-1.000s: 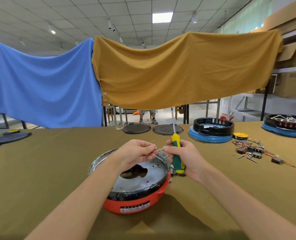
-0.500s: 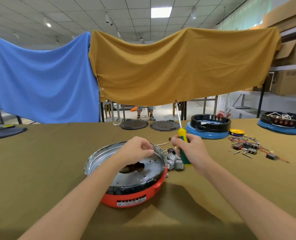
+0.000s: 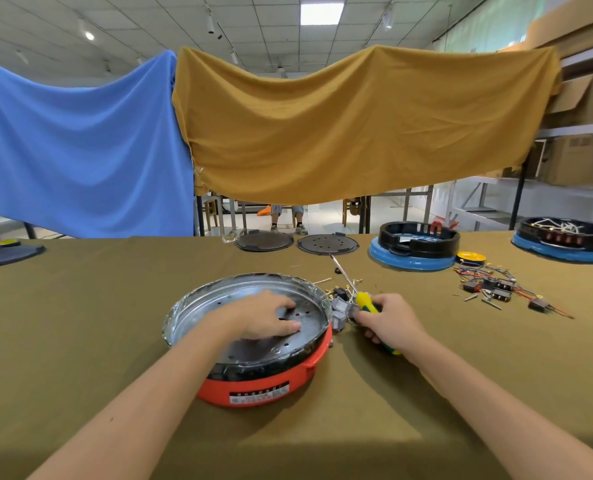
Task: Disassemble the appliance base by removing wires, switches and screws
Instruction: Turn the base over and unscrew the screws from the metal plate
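The appliance base looked rigid and fairly light, a thin metal pan over a hard plastic shell, so it would likely skate on the table cloth unless pinned; its bright rim looked thin and possibly sharp, so the flat perforated plate was the safer place to press and the red shell the safer place to grip. It sat near the table's front, just ahead of the person: round, red-orange below with a label at 6 o'clock, black band above, silvery pan on top. The left hand rested on the plate, fingers loosely bent and pressing down, holding nothing that could be seen. The right hand gripped the yellow-green screwdriver at the base's 3 o'clock, shaft pointing toward 11 o'clock over a cluster of loosened switches and wires. Removed switches and screws lay well apart toward 2 o'clock.
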Available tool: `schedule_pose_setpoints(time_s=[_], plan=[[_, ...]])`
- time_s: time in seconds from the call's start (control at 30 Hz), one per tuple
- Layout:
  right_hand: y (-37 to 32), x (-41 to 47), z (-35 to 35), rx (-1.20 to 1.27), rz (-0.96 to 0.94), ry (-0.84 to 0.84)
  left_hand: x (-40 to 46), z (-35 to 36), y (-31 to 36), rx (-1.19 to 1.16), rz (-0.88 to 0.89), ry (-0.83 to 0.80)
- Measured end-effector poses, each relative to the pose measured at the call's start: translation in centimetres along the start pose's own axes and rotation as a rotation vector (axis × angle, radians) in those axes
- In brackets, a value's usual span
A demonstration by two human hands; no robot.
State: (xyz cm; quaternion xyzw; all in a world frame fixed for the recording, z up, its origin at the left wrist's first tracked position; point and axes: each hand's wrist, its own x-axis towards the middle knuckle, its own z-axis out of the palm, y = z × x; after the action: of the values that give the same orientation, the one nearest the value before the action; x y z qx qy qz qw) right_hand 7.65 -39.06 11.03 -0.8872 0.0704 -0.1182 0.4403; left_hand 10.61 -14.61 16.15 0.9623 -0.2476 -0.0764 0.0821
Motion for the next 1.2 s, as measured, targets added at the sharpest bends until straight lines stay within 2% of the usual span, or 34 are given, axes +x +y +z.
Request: schedule_pose_setpoints(time_s=[0.1,0.3,0.43,0.53,0.63,0.7,0.8,0.9,1.0,1.2], plan=[[0.1,0.1,-0.5,0.057,0.019,-0.019,-0.4,0.0,0.2,-0.001,0.010,0.003],[0.1,-0.2,-2.0,-0.252,-0.033,-0.178,-1.4,-1.4,0.0,-0.042,0.031,-0.100],[-0.3,0.1,-1.9,-0.296,-0.009,-0.216,-2.0,-2.3,-0.9,-0.161,0.014,-0.057],[-0.2,0.0,-2.3,-0.189,0.009,-0.232,-2.6,-2.8,-2.3,-0.212,0.004,0.016],[-0.2,-0.3,-3.1,0.110,0.061,-0.197,-2.9,-3.4,-3.9,-0.105,-0.048,0.139],[-0.7,-0.5,-3.6,0.342,0.098,-0.216,-2.9,-3.7,-5.3,-0.068,-0.152,0.225],[-2.1,-0.8,-3.9,0.517,0.090,-0.282,-3.4,-3.3,-7.2,-0.200,-0.292,0.292],[-3.3,-1.4,-3.2,0.524,0.094,-0.297,-4.2,-2.4,-8.4,-0.396,-0.379,0.335],[-4.2,-2.3,-1.7,0.409,0.069,-0.307,-4.8,-2.0,-8.7,-0.552,-0.432,0.393],[-5.5,-3.2,0.3,0.381,0.069,-0.316,-5.5,-2.5,-8.4,-0.655,-0.449,0.494]])
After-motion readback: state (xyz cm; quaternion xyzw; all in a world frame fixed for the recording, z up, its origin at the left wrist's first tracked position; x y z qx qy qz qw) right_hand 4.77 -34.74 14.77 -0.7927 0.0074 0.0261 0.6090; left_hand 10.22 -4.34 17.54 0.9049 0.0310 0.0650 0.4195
